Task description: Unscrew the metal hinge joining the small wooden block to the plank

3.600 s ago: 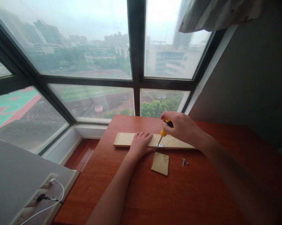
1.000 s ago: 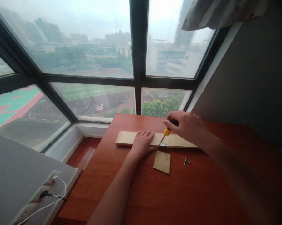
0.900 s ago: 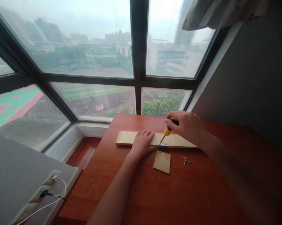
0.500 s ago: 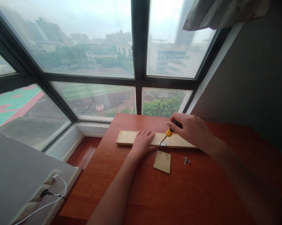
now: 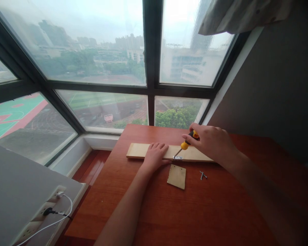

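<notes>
A pale wooden board (image 5: 137,150) lies crosswise on the table. My left hand (image 5: 155,157) holds it down, fingers over its top and thumb along its near edge. In my right hand (image 5: 211,140) is a yellow-and-black screwdriver (image 5: 184,146), gripped by the handle and slanting down to the left. Its tip meets the left end of a small metal hinge or bracket (image 5: 178,158) at the board's near edge; whether it sits in a screw is too small to tell. Closer to me lies a thin square wooden piece (image 5: 176,177) with two small holes, and right of it a few loose screws (image 5: 203,175).
The reddish-brown table (image 5: 195,212) stands against large windows with a dark frame (image 5: 151,61). A low wall at left carries sockets with a white cable (image 5: 67,215) and a black plug (image 5: 49,211). Pale cloth (image 5: 236,15) hangs at upper right.
My right hand has turned the screwdriver handle slightly, so more yellow shows at its top. The left hand and the board stay in place.
</notes>
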`<state>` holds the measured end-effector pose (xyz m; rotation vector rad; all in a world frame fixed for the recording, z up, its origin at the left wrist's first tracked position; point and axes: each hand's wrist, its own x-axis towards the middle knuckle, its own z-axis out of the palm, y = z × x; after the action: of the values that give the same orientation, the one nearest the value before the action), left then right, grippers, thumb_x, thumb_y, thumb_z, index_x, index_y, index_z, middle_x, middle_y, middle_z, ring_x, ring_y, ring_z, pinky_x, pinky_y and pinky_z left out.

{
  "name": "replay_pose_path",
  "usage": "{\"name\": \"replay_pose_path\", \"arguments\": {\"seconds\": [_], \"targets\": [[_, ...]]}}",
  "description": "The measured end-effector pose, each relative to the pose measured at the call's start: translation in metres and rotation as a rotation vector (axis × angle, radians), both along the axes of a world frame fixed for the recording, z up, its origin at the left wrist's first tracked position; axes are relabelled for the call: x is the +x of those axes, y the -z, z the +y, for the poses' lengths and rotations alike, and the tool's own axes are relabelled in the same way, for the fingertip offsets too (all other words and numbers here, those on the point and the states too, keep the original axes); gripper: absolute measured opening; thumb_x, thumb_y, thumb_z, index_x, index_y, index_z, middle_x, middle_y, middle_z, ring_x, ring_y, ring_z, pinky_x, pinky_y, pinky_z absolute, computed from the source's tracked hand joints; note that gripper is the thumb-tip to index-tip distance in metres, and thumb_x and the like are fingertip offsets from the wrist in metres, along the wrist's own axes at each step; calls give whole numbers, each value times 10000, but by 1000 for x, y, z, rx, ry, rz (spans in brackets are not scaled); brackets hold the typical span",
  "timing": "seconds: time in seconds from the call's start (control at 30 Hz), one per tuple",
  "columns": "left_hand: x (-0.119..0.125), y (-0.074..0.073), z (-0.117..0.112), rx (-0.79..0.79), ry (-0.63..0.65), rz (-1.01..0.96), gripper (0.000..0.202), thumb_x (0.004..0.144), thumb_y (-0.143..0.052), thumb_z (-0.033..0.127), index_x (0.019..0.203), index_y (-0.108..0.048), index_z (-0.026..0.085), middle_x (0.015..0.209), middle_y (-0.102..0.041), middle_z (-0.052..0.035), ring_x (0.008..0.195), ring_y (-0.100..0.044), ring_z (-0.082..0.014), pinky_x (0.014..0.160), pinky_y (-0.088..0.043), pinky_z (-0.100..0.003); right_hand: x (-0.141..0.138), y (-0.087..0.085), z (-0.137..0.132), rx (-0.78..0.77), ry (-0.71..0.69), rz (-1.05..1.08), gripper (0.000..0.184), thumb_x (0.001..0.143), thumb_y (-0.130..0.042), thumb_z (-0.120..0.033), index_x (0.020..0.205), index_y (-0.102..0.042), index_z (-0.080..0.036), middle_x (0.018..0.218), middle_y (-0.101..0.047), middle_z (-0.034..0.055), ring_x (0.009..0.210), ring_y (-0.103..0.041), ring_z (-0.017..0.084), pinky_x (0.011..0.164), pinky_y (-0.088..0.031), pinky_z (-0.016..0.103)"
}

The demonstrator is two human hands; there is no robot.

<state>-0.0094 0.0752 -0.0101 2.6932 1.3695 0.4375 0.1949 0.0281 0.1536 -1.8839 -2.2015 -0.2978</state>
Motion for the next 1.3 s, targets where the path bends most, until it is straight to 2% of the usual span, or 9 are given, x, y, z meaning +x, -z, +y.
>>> {"name": "replay_pose_path", "arguments": {"seconds": [0.1,0.2,0.47,0.7,0.8,0.97,1.07,1.17,1.3], "targets": [[0,-1,0,0,8,-5,634,709,-746,504,1247,-514,263,1279,-581,-81,1199,-491,-287,1030,-335,-417,4,0,3,-90,-208,155,244,841,-541,-351,1060,-574,-248,947,-693,30,752,-645,198,609,-443,306],[0,-1,0,-2,0,-8,642,707,-748,499,1256,-512,264,1289,-577,-83,1203,-489,-291,1035,-331,-422,6,1,4,-154,-399,292,458,796,-552,-235,1248,-486,-215,1182,-641,74,980,-631,194,796,-476,297],[0,1,0,5,7,-12,651,706,-752,501,1258,-512,252,1269,-584,-85,1199,-489,-291,1026,-336,-416,-3,1,7,-8,21,-41,376,907,-423,-537,1006,-623,-235,778,-692,70,645,-631,244,538,-371,318],[0,-1,-1,-2,3,-7,643,716,-740,512,1259,-508,258,1275,-585,-84,1196,-490,-290,1030,-329,-418,2,4,7,-127,-338,342,500,819,-523,-231,1311,-439,-209,1163,-651,80,956,-634,197,802,-469,306],[0,-1,-1,1,6,-8,642,709,-748,502,1253,-511,257,1276,-586,-81,1193,-492,-289,1034,-327,-417,-3,3,4,-57,-268,234,418,856,-524,-364,1247,-503,-219,1147,-662,97,998,-629,246,747,-472,328],[0,-1,-1,-9,5,-10,638,711,-746,499,1255,-512,263,1286,-578,-80,1203,-484,-290,1036,-327,-416,-8,-3,2,5,6,-81,383,911,-402,-537,935,-634,-234,707,-671,64,631,-636,254,522,-374,326],[0,-1,-1,-16,4,-7,624,718,-736,506,1253,-515,272,1280,-580,-79,1206,-482,-290,1035,-326,-419,-4,-6,2,-53,-161,5,280,874,-489,-371,1090,-609,-240,940,-710,62,770,-661,241,579,-424,322],[0,-1,-1,-14,1,-6,625,720,-736,504,1255,-513,272,1277,-581,-79,1202,-484,-291,1032,-325,-421,0,-5,2,-106,-366,101,518,821,-543,-285,1330,-470,-219,1229,-638,82,1034,-627,238,736,-476,316],[0,-1,-1,-3,5,-11,627,717,-741,501,1251,-512,264,1283,-579,-78,1195,-486,-290,1029,-329,-417,-3,-2,5,-38,-217,18,490,878,-497,-502,1273,-533,-214,1071,-689,106,913,-649,283,654,-470,358]]}}
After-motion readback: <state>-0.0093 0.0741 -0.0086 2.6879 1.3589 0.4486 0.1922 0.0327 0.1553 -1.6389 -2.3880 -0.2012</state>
